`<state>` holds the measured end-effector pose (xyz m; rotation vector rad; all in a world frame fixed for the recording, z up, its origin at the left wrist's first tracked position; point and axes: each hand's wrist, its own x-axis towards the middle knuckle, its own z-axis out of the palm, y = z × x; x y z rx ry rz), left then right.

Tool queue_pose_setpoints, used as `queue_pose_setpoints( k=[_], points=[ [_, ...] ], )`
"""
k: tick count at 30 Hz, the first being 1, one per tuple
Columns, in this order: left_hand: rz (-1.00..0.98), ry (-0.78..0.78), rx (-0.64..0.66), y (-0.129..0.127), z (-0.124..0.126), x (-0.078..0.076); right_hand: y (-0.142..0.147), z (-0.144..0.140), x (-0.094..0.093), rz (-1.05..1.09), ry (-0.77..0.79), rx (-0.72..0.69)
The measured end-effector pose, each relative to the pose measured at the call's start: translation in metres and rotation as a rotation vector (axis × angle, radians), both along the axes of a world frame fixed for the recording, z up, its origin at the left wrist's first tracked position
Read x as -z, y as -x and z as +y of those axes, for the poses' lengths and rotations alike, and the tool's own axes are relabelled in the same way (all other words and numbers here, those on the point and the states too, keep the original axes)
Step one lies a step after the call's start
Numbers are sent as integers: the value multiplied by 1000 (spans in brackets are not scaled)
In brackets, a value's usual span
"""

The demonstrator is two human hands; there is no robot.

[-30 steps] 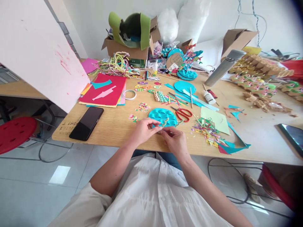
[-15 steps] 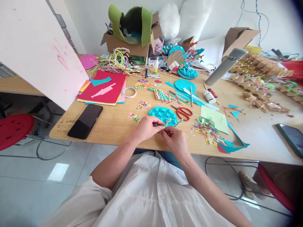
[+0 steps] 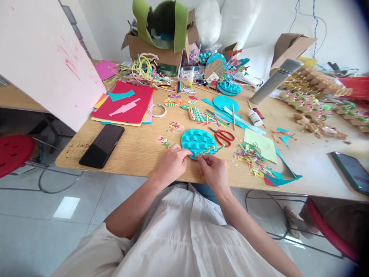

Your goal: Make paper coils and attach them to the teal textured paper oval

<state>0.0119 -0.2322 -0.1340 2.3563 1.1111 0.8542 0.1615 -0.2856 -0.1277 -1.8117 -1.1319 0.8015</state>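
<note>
A round blue paper disc [image 3: 193, 139] with rows of raised curved scales lies at the front of the table. Along its near right part runs a thin, wavy, pale-green strip [image 3: 208, 150], perhaps a pipe cleaner. My right hand [image 3: 215, 168] pinches the strip's near end between thumb and forefinger at the disc's lower edge. My left hand [image 3: 173, 161] is closed at the disc's near left edge, its forefinger on the rim and its other fingers curled. Red-handled scissors [image 3: 222, 137] lie just right of the disc.
Small colored bits [image 3: 164, 141] lie to the left, paper scraps [image 3: 253, 157] to the right. A black phone [image 3: 102, 146] and a stack of colored paper [image 3: 123, 102] are at the left. Farther back stand a grey flask [image 3: 275, 80] and a glue bottle [image 3: 255, 117].
My hands have moved slightly apart, the left one going left onto the disc's edge. More of the disc and the wavy strip now shows.
</note>
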Motion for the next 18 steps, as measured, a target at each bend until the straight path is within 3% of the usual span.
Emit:
queue_pose_setpoints(
  k=[18],
  points=[
    [61,-113,104,2,-4,9,0,2,5,-146,-25,-26]
  ],
)
